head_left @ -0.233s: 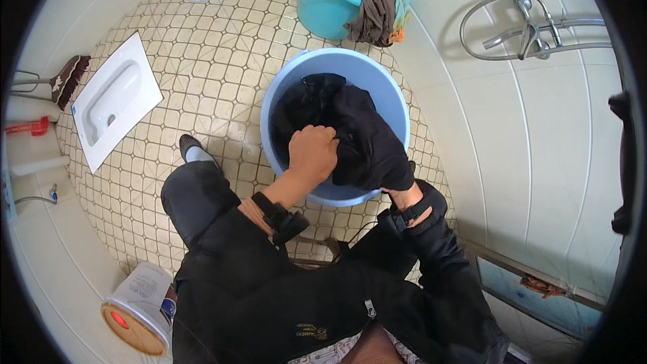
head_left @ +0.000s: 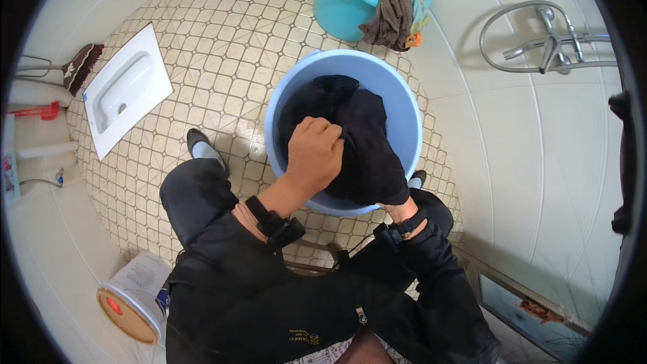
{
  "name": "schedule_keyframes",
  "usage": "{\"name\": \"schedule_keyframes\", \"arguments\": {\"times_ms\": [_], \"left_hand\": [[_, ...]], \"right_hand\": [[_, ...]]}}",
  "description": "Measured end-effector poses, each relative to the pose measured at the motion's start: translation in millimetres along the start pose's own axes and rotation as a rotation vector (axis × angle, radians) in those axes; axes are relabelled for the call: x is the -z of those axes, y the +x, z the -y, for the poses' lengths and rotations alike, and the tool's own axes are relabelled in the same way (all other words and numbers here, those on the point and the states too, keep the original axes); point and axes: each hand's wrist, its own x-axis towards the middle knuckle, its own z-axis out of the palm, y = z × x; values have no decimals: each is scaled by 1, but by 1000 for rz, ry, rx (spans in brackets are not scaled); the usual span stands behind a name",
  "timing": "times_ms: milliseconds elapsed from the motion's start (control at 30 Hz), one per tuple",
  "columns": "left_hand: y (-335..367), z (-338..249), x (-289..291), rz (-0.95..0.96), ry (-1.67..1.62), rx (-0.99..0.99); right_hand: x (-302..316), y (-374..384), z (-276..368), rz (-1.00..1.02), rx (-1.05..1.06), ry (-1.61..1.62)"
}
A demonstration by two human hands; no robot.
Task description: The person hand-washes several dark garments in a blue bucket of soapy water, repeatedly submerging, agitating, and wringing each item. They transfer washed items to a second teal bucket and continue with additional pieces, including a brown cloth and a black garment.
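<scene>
A black garment (head_left: 367, 145) lies bunched in a round light-blue tub (head_left: 411, 128) between my knees. My left hand (head_left: 315, 152) is over the tub's middle, its fingers curled closed on a fold of the black cloth. Across the tub's near right side, the cloth drapes over my right hand (head_left: 397, 210). Only the wrist and the base of that hand show; the fingers are hidden by the fabric. Dark straps with small black devices sit on both wrists.
Behind the tub stands a turquoise bucket (head_left: 337, 17) with a brown cloth (head_left: 391, 13) over its rim. A squat toilet (head_left: 128, 91) is at the left. A shower mixer (head_left: 549, 44) juts from the right wall. White pails (head_left: 138, 290) stand lower left and far back.
The whole view has shifted slightly, so the tub sits a little further right and lower. Relative to the tub, my left hand is slightly further left and away from me, still on the cloth.
</scene>
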Motion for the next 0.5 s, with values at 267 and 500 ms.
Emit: {"name": "schedule_keyframes", "arguments": {"times_ms": [267,500], "left_hand": [[-3,-10,-17,166,19,-109],[-12,-24,-10,288,-142,-192]], "right_hand": [[-12,-17,-62,126,-93,-204],[-16,-9,-72,113,-75,-108]]}}
